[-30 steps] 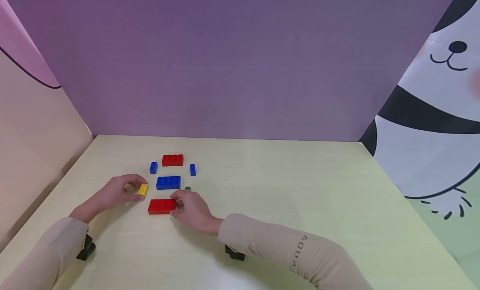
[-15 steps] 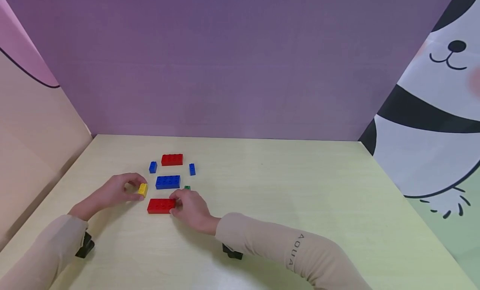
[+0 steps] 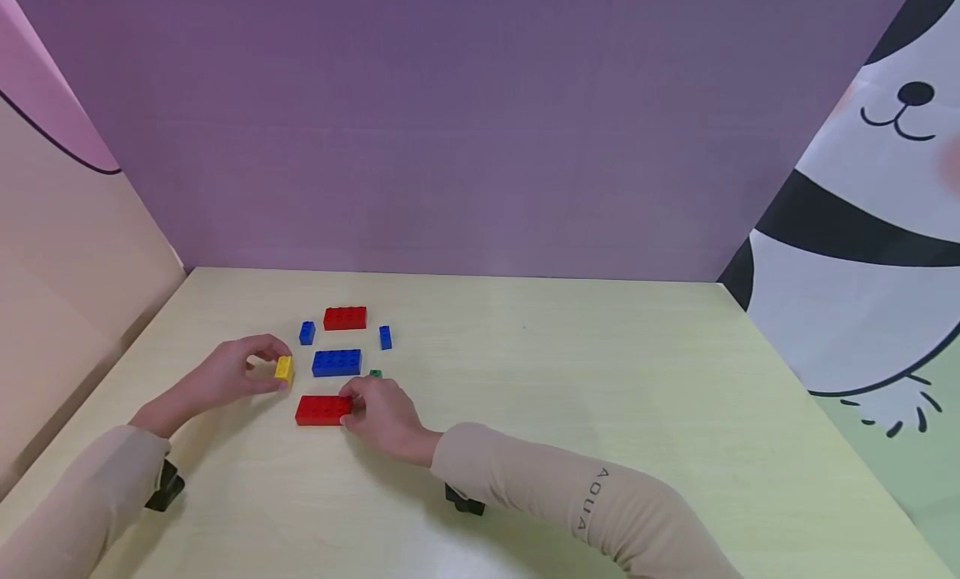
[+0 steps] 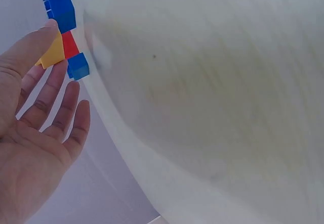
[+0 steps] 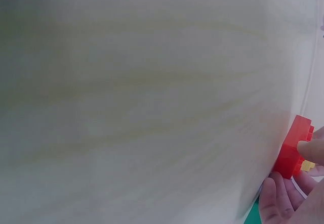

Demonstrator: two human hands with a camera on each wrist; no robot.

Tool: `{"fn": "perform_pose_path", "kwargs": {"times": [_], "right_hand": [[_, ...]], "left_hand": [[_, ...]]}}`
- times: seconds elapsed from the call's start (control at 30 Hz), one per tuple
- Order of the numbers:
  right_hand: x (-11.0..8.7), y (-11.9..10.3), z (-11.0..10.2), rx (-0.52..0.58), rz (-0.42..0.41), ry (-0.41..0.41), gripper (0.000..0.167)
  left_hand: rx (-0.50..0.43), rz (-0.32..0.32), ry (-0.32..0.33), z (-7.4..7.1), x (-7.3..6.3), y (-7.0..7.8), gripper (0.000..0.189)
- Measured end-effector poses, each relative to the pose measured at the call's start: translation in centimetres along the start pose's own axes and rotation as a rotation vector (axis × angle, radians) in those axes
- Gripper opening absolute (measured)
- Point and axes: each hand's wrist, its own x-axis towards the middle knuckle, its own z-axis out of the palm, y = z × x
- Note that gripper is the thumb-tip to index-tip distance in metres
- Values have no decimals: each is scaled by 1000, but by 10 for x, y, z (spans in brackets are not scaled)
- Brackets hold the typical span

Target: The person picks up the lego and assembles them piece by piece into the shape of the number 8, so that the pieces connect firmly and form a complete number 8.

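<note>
My left hand [image 3: 232,374] pinches a small yellow toy brick [image 3: 284,370] between thumb and fingertips, to the left of a blue brick [image 3: 337,363]. In the left wrist view, the thumb covers part of the yellow brick [image 4: 53,53], and the other fingers are loosely bent. Farther right, my right hand [image 3: 390,421] holds the right end of the near red brick [image 3: 319,411], which lies on the table. Seen from the right wrist, thumb and fingers grip that red brick [image 5: 292,150]. A small green brick [image 3: 376,373] is partly hidden behind the right hand.
Behind the blue brick lies another red brick [image 3: 345,318]. Small blue bricks stand on either side of it, a left one [image 3: 307,333] and a right one [image 3: 386,337]. The pale table [image 3: 600,379] ends at a purple wall [image 3: 480,129].
My left hand has moved slightly away from me with the yellow brick pinched in it. The right hand and the near red brick stay in place.
</note>
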Motion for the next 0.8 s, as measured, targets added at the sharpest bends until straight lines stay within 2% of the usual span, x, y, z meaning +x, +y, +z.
{"fn": "perform_pose_path", "kwargs": {"times": [0.3, 0.63, 0.8], "right_hand": [[1, 0, 0, -7, 3, -6, 25], [1, -1, -1, -3, 16, -8, 26], [1, -1, -1, 16, 16, -11, 26]], "left_hand": [[8, 47, 7, -5, -1, 9, 39], [-15, 82, -41, -9, -6, 24, 39], [-35, 98, -73, -7, -8, 27, 37]]}}
